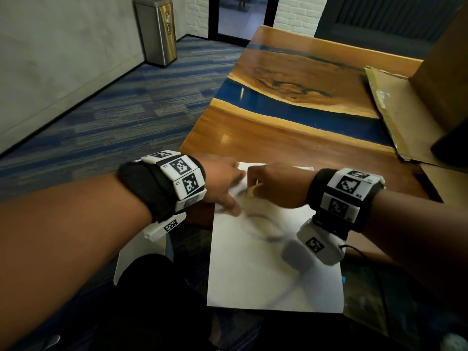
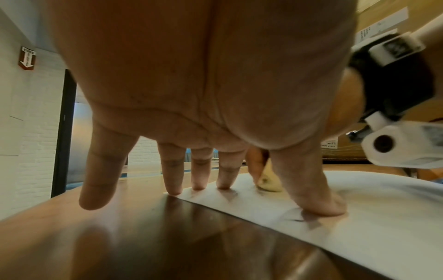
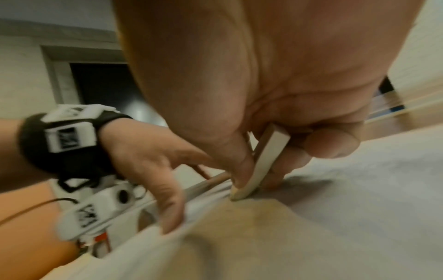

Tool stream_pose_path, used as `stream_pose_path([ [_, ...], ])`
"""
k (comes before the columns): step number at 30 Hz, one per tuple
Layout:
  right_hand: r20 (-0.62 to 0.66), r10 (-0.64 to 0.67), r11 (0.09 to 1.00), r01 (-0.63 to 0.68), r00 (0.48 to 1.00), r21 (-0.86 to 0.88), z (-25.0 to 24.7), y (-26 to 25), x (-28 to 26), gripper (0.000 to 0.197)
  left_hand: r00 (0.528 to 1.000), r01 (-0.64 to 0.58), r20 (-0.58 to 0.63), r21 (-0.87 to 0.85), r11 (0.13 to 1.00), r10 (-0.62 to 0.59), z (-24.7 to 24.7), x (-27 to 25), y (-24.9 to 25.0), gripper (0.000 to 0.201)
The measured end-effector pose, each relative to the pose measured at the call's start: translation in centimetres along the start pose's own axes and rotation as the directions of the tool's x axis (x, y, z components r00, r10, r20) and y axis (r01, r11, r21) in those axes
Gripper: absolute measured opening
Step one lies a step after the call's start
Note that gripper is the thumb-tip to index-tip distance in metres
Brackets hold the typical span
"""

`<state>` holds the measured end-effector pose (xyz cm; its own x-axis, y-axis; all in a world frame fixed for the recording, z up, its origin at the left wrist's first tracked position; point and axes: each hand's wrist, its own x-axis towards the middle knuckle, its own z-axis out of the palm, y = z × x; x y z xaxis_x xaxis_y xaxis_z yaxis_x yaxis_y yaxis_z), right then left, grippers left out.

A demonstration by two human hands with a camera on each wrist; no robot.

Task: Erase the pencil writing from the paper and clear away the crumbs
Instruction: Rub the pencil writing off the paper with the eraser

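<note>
Wood-and-blue-resin table [image 1: 291, 138], carpeted room: paper [image 1: 266, 274] lies at near edge, overhanging twd me. My left hand [image 1: 220, 181], fingers straight & spread, presses paper's far-left corner; right hand [image 1: 276, 186] pinches eraser [image 3: 261, 163], tip on sheet by blurred pencil marks [image 1: 263, 226].

My left hand [image 1: 222, 181] and right hand [image 1: 276, 184] crowd the far end of the paper [image 1: 268, 279], nearly touching, no gap to pass between. Near half of the sheet is open. Bench [image 1: 278, 138] beyond my fingers [image 2: 173, 170] is bare wood. Flattened cardboard [image 1: 395, 110] blocks the right side.
</note>
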<state>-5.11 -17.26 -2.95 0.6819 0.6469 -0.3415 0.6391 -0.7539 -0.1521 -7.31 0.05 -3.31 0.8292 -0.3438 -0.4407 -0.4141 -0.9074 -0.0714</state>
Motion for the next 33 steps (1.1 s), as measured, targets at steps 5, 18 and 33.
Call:
stream_pose_path([
  [5, -0.049, 0.118, 0.993, -0.118, 0.992, -0.005, -0.8, 0.7, -0.2, 0.013, 1.000, 0.004, 0.027, 0.002, 1.000, -0.004, 0.0, 0.2, 0.0, 0.089],
  [18, -0.016, -0.002, 1.000, 0.002, 1.000, 0.015, 0.0, -1.1, 0.0, 0.018, 1.000, 0.011, 0.010, -0.062, 0.998, -0.010, -0.2, 0.1, 0.0, 0.083],
  [33, -0.033, -0.024, 0.992, 0.028, 0.999, 0.121, 0.5, 0.6, -0.4, 0.016, 0.996, 0.055, -0.073, -0.084, 0.995, -0.061, 0.0, 0.4, 1.1, 0.089],
])
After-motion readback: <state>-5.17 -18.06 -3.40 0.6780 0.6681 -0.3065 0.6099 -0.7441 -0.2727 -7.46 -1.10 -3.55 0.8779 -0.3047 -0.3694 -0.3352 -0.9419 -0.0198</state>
